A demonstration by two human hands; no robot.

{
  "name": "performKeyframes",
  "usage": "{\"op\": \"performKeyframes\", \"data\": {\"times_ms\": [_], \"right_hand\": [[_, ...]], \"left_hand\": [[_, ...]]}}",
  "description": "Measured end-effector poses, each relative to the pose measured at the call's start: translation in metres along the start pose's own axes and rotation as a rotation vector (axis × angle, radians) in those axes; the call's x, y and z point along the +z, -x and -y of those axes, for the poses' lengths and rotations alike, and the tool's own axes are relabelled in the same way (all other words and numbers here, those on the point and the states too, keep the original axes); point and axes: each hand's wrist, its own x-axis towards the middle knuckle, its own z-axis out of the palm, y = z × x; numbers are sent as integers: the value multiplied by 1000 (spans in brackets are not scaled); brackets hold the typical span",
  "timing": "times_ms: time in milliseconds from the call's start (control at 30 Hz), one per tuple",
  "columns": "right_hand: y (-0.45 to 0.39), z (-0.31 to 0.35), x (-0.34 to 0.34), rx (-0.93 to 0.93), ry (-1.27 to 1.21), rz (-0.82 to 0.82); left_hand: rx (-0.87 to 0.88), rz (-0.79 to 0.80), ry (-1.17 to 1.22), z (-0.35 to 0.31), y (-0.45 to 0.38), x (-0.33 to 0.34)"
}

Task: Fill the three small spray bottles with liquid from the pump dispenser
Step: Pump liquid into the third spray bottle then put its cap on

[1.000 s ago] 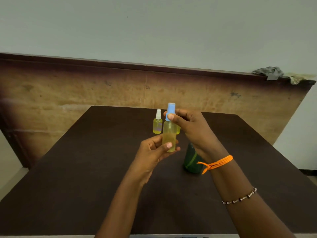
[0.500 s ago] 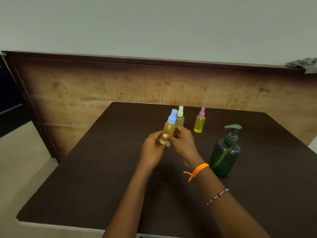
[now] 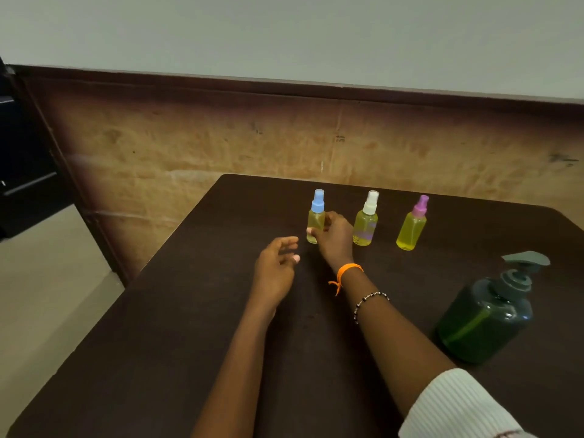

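Our right hand (image 3: 331, 238) wraps the lower body of the small clear spray bottle with the blue cap (image 3: 316, 218), thumb across its front and fingers (image 3: 328, 218) curled behind, so the bottle stands upright on the dark brown table (image 3: 158, 358) with our grip on it. Our left hand (image 3: 275, 270) hovers just beside it, fingers loosely spread and holding nothing.

To the right, in a row and apart from one another, stand the matching bottle with the white cap (image 3: 366, 219) and the one with the pink cap (image 3: 412, 224). All three show yellow liquid nearly up to the shoulder, so we judge the filling essentially done and this the setting-down of the last bottle. The dark green translucent pump dispenser (image 3: 486, 320) sits nearer to us at the right, well apart from the row.

The risks from here are small but real. These bottles are tall and narrow, so if we pull our fingers away sideways rather than opening them cleanly, we could tip the blue-capped one. Drawing the right arm back across the table could also brush the white-capped bottle, which stands close to our wrist. We cannot tell whether the blue cap is screwed fully tight; if not, a fall would spill.
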Motion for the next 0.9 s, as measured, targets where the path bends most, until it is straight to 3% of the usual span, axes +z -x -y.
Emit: {"op": "performKeyframes", "data": {"times_ms": [400, 667, 900], "right_hand": [[15, -5, -8, 2, 19, -80], [119, -5, -111, -5, -102, -36], [202, -25, -202, 8, -156, -185]], "left_hand": [[-8, 18, 27, -1, 5, 7], [88, 106, 109, -28, 61, 36], [120, 258, 119, -52, 128, 77]]}}
